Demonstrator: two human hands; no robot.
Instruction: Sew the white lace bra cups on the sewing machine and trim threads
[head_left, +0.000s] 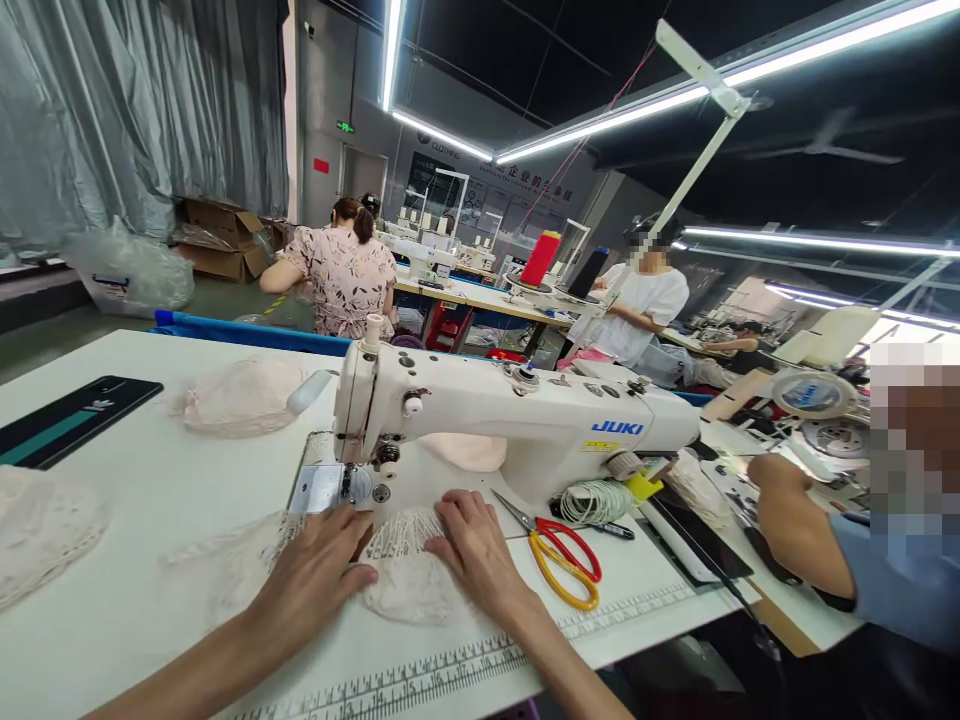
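Note:
A piece of white lace fabric (416,585) with an openwork edge lies in front of the white sewing machine (517,400). My left hand (319,565) presses on the lace at its left, fingers together beside the needle plate (319,487) and thumb over the cloth. On the other side, my right hand (480,550) grips the lace's right edge, with fingertips curled down by the machine bed. The presser foot (347,484) is just beyond my left fingers. More sheer lace (225,565) trails to the left under my left wrist.
Scissors (562,560) with red and yellow handles lie right of my right hand, near coiled cord (598,502). A ruler tape (450,668) runs along the front edge. Lace pieces (244,395) and a dark phone-like slab (79,415) are at left. A co-worker's arm (799,530) is at right.

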